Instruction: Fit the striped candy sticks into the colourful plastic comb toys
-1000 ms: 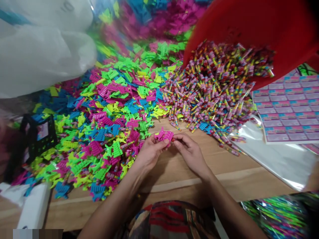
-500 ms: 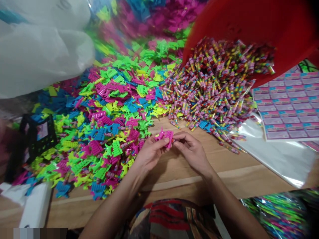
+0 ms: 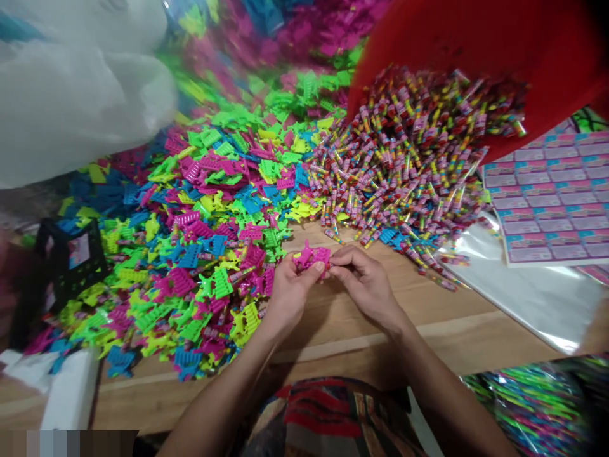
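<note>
My left hand (image 3: 291, 292) is closed on a pink plastic toy piece (image 3: 314, 255) with slots in it, the thumb pressed over its lower edge. The fingers of my right hand (image 3: 364, 285) pinch at the right side of this piece. A small reddish bit shows at those fingertips, but what it belongs to is mostly hidden. Both hands are above the wooden table (image 3: 342, 349). Close by on the left lies a big heap of similar plastic pieces (image 3: 190, 251) in pink, green, blue and yellow.
Small clear tubes with coloured filling (image 3: 394, 158) spill from a red container (image 3: 476, 44). Printed label sheets (image 3: 552, 197) and clear plastic film (image 3: 528, 298) lie right. White bags (image 3: 85, 108) bulge at upper left, above a black basket (image 3: 71, 260). A white box (image 3: 71, 387) is lower left.
My left hand has turned a little and its wrist has swung slightly right, tilting the pink piece. My right hand stays pinched at its side, a touch higher.
</note>
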Demonstrator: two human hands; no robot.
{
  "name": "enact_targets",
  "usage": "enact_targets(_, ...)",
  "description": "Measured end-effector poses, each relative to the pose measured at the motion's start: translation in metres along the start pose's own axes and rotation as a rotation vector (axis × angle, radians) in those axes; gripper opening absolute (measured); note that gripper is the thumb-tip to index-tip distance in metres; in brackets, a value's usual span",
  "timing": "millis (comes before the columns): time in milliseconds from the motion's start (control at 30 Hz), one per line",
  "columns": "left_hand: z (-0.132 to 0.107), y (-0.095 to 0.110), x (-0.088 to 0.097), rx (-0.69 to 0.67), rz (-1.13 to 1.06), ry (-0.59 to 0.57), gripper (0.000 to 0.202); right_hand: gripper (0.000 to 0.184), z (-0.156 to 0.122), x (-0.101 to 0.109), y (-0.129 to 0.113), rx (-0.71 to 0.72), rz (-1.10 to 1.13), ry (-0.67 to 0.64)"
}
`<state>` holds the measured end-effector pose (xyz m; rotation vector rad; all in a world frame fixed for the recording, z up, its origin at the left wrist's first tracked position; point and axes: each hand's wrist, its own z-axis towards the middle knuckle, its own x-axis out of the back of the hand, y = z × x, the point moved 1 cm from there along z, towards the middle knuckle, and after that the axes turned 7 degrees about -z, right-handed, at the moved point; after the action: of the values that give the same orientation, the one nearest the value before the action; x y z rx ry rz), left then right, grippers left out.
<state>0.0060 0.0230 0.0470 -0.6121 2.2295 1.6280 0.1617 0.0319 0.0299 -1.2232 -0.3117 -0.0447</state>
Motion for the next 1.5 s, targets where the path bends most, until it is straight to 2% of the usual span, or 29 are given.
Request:
enact_targets(67, 0.001, 0.000, 0.002, 0.140, -0.052, -0.064, 0.040, 0.006, -0.001, -0.001, -0.001, 0.013, -0.037, -0.009)
enact_targets(133, 0.001, -0.002, 0.003, 0.188, -0.060, -0.077, 0.041, 0.007, -0.002, -0.003, -0.001, 0.013, -0.067, -0.030)
enact_targets(300, -0.001, -0.008, 0.001, -0.084, 0.102, 0.123, 0.033, 0.008, -0.004, -0.008, 0.004, -0.001, -0.164, 0.012)
enact_targets(467, 0.000, -0.011, 0.001, 0.018, 0.052, 0.044, 0.034, 0.008, -0.005, -0.011, 0.006, -0.029, -0.160, -0.005)
enact_targets(600, -0.002, -0.012, 0.004, -0.140, 0.232, 0.175, 0.027, 0.009, -0.006, -0.014, 0.003, 0.037, -0.286, 0.010)
enact_targets(667, -0.003, -0.015, 0.005, -0.186, 0.297, 0.187, 0.023, 0.009, -0.007, -0.016, 0.001, 0.056, -0.320, 0.015)
enact_targets(833, -0.007, -0.013, 0.005, -0.223, 0.362, 0.208, 0.022, 0.011, -0.007, -0.018, -0.004, 0.042, -0.359, 0.022)
enact_targets(1100, -0.011, -0.008, -0.003, -0.261, 0.343, 0.251, 0.026, 0.013, -0.010, -0.021, -0.016, 0.027, -0.422, 0.067)
enact_targets(1167, -0.011, -0.009, -0.002, -0.243, 0.288, 0.235, 0.027, 0.012, -0.009, -0.019, -0.017, 0.019, -0.406, 0.062)
enact_targets(1333, -0.010, -0.007, -0.003, -0.085, -0.033, 0.047, 0.030, 0.009, -0.005, -0.009, -0.013, -0.120, -0.176, -0.018)
enact_targets(1500, -0.011, 0.002, -0.002, -0.004, -0.112, 0.047, 0.034, 0.010, -0.006, -0.009, -0.011, -0.223, 0.076, -0.036)
